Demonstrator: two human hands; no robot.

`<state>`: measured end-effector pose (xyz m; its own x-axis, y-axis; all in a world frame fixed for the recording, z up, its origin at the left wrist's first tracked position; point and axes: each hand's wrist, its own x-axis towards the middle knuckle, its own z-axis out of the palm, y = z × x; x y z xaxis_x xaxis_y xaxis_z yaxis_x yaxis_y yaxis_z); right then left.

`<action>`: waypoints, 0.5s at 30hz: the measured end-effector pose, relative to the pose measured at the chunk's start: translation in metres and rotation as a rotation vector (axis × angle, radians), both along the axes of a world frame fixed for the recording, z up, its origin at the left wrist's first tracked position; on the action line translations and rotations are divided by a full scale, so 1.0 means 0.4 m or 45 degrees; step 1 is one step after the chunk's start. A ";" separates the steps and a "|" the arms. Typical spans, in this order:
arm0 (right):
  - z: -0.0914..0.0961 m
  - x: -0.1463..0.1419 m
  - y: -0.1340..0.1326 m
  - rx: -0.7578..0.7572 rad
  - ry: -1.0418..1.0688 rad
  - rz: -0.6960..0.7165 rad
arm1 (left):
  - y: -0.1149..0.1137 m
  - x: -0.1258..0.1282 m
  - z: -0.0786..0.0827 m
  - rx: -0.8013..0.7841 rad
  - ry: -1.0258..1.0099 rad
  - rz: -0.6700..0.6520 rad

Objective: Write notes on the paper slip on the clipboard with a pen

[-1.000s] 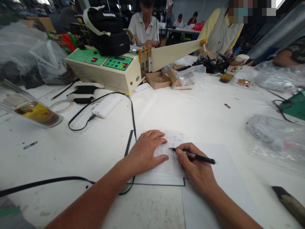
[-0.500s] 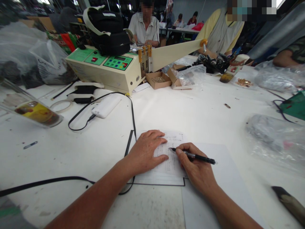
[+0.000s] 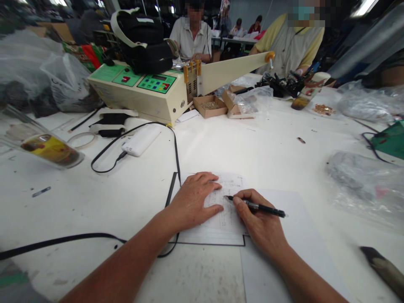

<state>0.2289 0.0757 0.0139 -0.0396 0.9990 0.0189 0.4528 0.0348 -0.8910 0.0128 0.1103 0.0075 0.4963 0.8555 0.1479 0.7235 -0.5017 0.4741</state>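
My left hand lies flat with fingers spread on a sheet of paper bearing handwriting. In my right hand is a black pen, pinched between thumb and fingers. Its tip rests at the writing, just right of my left hand; whether it touches the paper I cannot tell. Under my right forearm lies a larger blank white sheet. A black cord loops past my left wrist, and part of it is hidden under my forearm.
A cream machine with green panels stands at the back left, a black bag on top. Nearer are a white power bank and a glass of yellow drink. A box of small metal parts and plastic bags lie about. Co-workers sit opposite.
My hands, the pen and the paper look the same. Across the table, the co-worker in yellow sleeves has shifted slightly, and an arm at the far right has drawn back.
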 end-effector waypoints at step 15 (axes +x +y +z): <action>0.006 -0.007 -0.003 -0.016 0.022 -0.018 | -0.001 0.001 -0.001 0.010 0.015 0.001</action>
